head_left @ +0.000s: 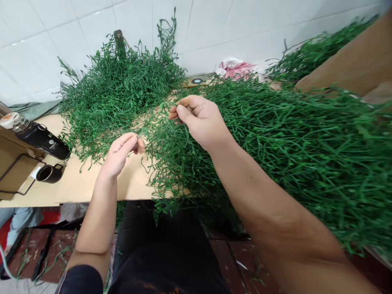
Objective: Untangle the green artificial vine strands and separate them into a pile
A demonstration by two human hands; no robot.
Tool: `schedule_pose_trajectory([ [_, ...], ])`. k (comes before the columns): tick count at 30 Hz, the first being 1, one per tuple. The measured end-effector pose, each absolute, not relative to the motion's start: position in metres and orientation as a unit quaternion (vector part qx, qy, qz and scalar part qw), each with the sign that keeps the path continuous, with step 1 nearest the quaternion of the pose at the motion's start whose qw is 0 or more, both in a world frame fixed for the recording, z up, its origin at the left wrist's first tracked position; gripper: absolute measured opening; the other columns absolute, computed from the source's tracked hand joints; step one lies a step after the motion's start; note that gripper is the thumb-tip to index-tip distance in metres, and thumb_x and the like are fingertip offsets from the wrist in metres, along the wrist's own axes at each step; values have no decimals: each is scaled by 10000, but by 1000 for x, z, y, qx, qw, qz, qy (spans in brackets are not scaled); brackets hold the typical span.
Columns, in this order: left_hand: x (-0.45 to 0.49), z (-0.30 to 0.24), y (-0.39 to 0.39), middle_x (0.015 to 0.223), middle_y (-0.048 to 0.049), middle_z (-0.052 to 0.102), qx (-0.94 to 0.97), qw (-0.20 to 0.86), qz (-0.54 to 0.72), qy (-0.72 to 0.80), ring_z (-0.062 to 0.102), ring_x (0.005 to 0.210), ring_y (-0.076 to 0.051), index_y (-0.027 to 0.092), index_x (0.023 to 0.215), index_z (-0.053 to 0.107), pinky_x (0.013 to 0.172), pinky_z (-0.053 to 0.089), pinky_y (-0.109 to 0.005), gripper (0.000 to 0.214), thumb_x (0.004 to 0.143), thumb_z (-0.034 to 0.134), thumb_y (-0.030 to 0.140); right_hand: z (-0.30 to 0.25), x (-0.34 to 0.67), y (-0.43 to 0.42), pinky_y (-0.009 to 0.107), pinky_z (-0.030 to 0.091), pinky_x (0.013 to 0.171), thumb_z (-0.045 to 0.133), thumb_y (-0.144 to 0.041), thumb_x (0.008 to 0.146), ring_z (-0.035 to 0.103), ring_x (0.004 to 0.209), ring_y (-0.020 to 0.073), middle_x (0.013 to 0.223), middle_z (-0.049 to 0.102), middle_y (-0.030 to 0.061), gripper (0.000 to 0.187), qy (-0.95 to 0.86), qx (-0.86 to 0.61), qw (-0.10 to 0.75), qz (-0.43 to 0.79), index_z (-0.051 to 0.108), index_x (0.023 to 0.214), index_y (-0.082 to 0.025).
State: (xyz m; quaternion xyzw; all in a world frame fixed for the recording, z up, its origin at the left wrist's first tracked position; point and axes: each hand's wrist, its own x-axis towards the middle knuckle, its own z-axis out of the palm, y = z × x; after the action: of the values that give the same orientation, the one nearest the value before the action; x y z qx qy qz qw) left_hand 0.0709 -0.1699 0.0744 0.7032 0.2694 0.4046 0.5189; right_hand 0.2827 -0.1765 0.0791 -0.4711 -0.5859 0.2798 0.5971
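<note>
Heaps of thin green stems with small buds cover much of the table. My right hand is closed in a pinch over the near edge of the large right heap, with a thin green stem at its fingertips. Lower and to the left, my left hand has its thumb pressed against bent fingers. Fine green strands lie close to those fingertips, but what they grip is too small to make out. The left heap rises behind my left hand, and loose stems lie between both heaps.
On the left stand a black bottle and a dark mug, beside a cardboard box. A tiled wall closes the back. A pink and white cloth lies there. Brown paper leans at right.
</note>
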Motion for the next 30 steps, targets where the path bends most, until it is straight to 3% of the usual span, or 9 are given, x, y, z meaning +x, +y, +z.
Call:
schedule_pose_trajectory([
  [6,84,84,-181,884,-65,645,870,359,181,284,572,845,-162,166,844,645,756,444,-280,246,779,579,394,91,286,-175,226,491,647,444,-428,883,582,716,81,750,591,10,261,-546,-473,626,293,500,792,-191],
  [9,89,84,-174,879,-64,640,836,322,269,353,563,818,-155,167,846,644,742,439,-270,253,771,583,400,94,287,-177,219,483,634,417,-479,882,575,721,77,754,580,11,308,-538,-486,619,303,486,792,-193],
  [12,96,79,-162,901,-60,632,739,369,395,402,551,776,-124,159,922,617,721,442,-245,286,770,589,399,93,287,-180,216,477,624,394,-505,883,566,720,76,752,560,9,329,-541,-488,610,311,476,802,-196],
  [18,121,67,-146,1156,-90,550,688,400,454,401,532,973,-149,197,1111,546,750,447,-239,464,695,692,341,90,279,-182,212,470,609,370,-548,873,547,687,71,758,536,7,361,-550,-475,607,323,464,818,-203],
  [22,125,72,-139,885,-35,591,742,392,390,380,538,844,-131,166,913,615,740,418,-234,291,710,666,369,91,278,-181,205,443,561,379,-543,873,499,620,62,727,508,0,355,-548,-465,612,328,451,801,-202],
  [25,119,79,-136,628,18,482,755,368,380,388,453,644,-94,146,665,572,644,370,-213,254,763,594,380,88,280,-178,205,401,512,408,-552,856,441,571,59,695,470,-12,355,-557,-464,609,322,449,798,-204],
  [30,111,84,-137,569,24,395,736,314,452,393,376,595,-95,164,597,510,571,318,-211,290,782,579,376,78,279,-172,225,418,580,656,-501,698,471,661,77,764,499,-4,409,-613,-490,551,283,484,905,-192],
])
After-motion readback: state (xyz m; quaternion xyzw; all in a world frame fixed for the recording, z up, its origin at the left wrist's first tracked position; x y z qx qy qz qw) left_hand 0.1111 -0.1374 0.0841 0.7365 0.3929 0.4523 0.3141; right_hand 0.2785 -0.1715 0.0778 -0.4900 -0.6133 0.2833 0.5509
